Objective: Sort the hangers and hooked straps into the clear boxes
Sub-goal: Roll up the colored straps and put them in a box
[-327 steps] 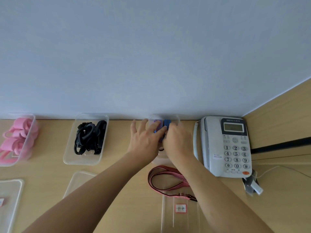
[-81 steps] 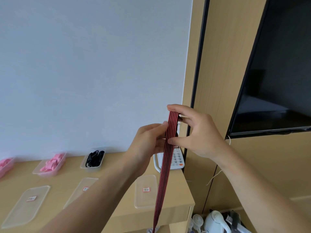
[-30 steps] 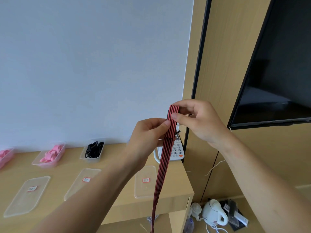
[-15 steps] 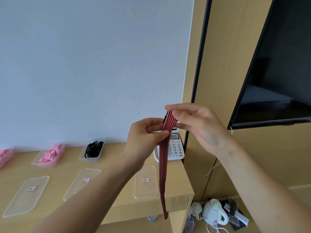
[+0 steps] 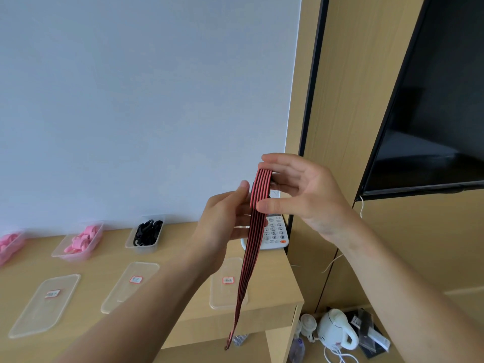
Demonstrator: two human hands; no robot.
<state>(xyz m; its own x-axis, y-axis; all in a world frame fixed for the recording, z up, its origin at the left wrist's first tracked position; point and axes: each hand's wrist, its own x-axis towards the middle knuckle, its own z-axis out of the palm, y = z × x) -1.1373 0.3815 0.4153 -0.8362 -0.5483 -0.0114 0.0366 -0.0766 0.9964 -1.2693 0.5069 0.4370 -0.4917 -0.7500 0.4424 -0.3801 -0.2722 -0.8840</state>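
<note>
The strap, striped red and black, is held up in the air in front of the wall, above the right end of the bench. Its top is folded over into a short doubled band, and a long tail hangs down past the bench edge, ending in something small and dark that may be a hook. Both hands are together on the fold. The left hand pinches its near edge with the thumb. The right hand has fingers behind the top and its thumb pressed on the front.

It looks light, soft and limp, a flat woven band that bends wherever it is let go. The fold will likely spring open unless it is pinched flat across all its layers, so the doubled top is the place to hold. The loose tail may swing and snag.

Back on the bench stand a box of black pieces and a box of pink ones.
</note>
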